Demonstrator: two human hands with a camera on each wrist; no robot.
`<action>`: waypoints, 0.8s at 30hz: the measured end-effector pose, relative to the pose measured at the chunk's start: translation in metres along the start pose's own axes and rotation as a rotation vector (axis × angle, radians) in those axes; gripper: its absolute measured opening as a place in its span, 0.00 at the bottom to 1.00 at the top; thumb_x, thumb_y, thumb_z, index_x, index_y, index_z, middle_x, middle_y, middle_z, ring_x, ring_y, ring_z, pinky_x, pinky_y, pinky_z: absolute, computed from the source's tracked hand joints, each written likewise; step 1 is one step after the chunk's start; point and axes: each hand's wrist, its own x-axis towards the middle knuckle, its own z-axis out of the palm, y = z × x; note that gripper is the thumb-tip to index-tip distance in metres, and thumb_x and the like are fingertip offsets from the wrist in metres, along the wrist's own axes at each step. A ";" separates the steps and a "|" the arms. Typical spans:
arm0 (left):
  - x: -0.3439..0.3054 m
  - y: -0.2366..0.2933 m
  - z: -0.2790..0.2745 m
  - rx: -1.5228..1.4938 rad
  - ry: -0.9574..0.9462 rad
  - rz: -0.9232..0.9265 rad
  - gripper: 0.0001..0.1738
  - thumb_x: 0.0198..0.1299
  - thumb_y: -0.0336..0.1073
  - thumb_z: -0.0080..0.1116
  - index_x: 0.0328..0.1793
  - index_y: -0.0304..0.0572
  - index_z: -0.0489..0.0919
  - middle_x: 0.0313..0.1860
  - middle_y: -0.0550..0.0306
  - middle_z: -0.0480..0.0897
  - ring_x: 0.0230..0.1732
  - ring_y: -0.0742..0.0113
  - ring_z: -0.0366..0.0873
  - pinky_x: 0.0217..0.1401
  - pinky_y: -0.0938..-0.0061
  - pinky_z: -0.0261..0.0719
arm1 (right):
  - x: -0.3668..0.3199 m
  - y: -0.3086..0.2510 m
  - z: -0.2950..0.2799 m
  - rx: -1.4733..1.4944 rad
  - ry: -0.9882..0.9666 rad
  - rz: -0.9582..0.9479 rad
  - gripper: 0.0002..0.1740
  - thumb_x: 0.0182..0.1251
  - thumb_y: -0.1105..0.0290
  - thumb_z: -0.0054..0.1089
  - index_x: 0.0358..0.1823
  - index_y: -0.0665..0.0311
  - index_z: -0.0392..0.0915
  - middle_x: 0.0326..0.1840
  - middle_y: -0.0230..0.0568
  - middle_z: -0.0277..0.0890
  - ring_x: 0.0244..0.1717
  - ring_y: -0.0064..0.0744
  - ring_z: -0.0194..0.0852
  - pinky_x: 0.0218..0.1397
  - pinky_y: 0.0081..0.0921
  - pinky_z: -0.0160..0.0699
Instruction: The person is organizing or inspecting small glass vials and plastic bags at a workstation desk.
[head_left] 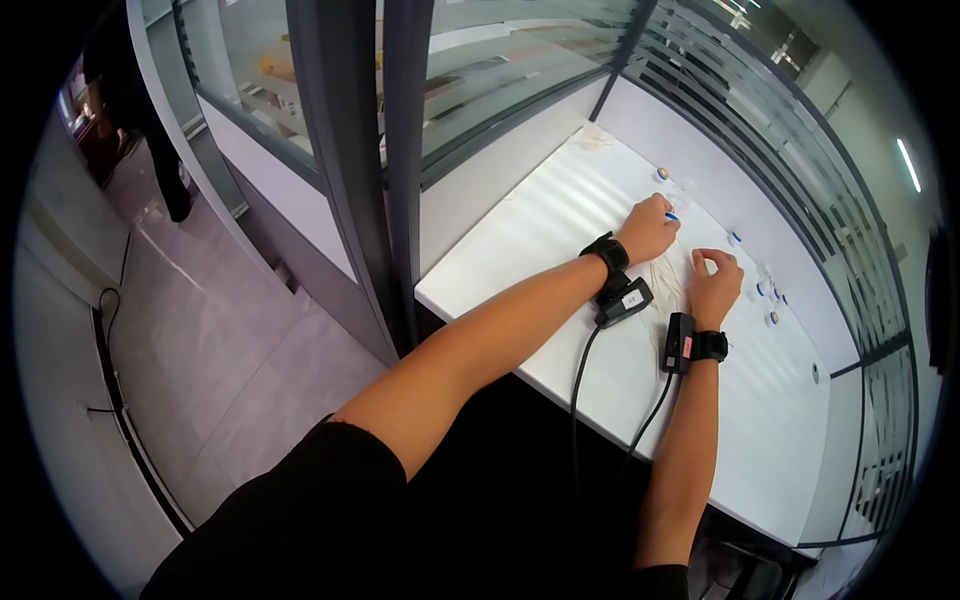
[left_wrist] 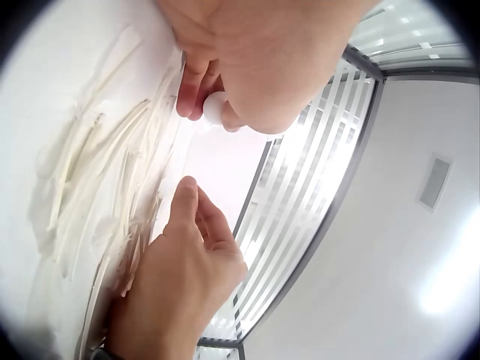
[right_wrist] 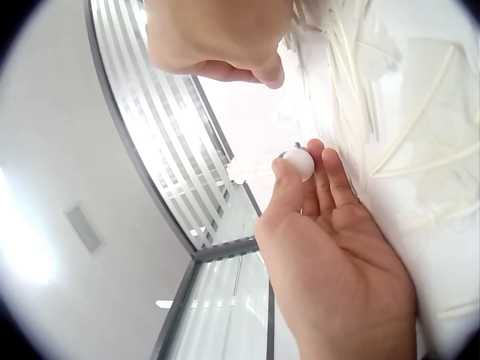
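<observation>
My left hand [head_left: 648,232] pinches a small round white piece with a blue edge [head_left: 671,216]. The white round face [right_wrist: 301,163] shows between thumb and fingers in the right wrist view, and the same piece [left_wrist: 215,108] is partly covered by fingers in the left wrist view. Just to the right is my right hand [head_left: 715,288], its fingers curled and thumb and forefinger tips close together [left_wrist: 187,182], with nothing visible between them. Thin cream strands and clear film [left_wrist: 97,172] lie on the white table [head_left: 560,215] beside and below the hands.
One small round piece [head_left: 662,174] is near the table's back edge; several more [head_left: 773,318] lie to the right of the hands. Low partition panels with striped glass [head_left: 760,110] border the table. Black cables [head_left: 577,400] hang from the wrist cameras. A person's leg [head_left: 170,180] shows far left.
</observation>
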 end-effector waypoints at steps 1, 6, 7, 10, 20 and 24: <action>-0.001 0.002 -0.001 -0.009 -0.006 -0.005 0.21 0.65 0.40 0.66 0.55 0.27 0.79 0.45 0.34 0.87 0.49 0.43 0.87 0.54 0.59 0.83 | 0.001 -0.002 -0.001 0.007 0.026 -0.011 0.08 0.66 0.63 0.70 0.39 0.59 0.90 0.46 0.38 0.87 0.50 0.47 0.80 0.54 0.44 0.79; -0.003 0.006 -0.004 -0.016 -0.030 -0.018 0.22 0.66 0.40 0.65 0.55 0.27 0.79 0.45 0.34 0.87 0.50 0.42 0.87 0.55 0.59 0.82 | 0.003 -0.009 0.001 0.263 0.021 0.118 0.12 0.72 0.62 0.67 0.45 0.63 0.90 0.34 0.46 0.87 0.34 0.39 0.84 0.44 0.36 0.80; -0.002 0.007 -0.004 -0.019 -0.037 -0.019 0.22 0.65 0.40 0.65 0.56 0.28 0.79 0.45 0.34 0.87 0.50 0.42 0.87 0.55 0.59 0.82 | 0.004 -0.012 0.000 0.315 0.007 0.131 0.13 0.73 0.62 0.66 0.46 0.63 0.90 0.33 0.46 0.87 0.33 0.38 0.84 0.43 0.36 0.80; -0.002 0.003 -0.003 0.023 -0.017 0.042 0.21 0.65 0.41 0.66 0.55 0.29 0.79 0.45 0.34 0.88 0.49 0.42 0.87 0.54 0.58 0.83 | 0.004 -0.023 -0.007 0.379 -0.004 0.153 0.13 0.75 0.62 0.64 0.47 0.64 0.89 0.28 0.46 0.85 0.30 0.35 0.84 0.40 0.33 0.79; 0.001 0.007 -0.007 0.076 -0.095 -0.003 0.24 0.65 0.44 0.66 0.55 0.29 0.81 0.46 0.38 0.89 0.48 0.48 0.88 0.54 0.62 0.84 | 0.005 -0.027 -0.010 0.309 0.053 0.156 0.12 0.78 0.63 0.60 0.45 0.65 0.86 0.25 0.46 0.80 0.25 0.40 0.77 0.33 0.36 0.73; -0.003 0.016 -0.014 0.060 -0.127 -0.009 0.25 0.62 0.43 0.65 0.57 0.28 0.80 0.49 0.38 0.88 0.50 0.49 0.88 0.55 0.62 0.83 | 0.005 -0.027 -0.009 0.321 0.034 0.215 0.12 0.75 0.63 0.61 0.42 0.65 0.85 0.20 0.43 0.76 0.21 0.37 0.73 0.30 0.36 0.70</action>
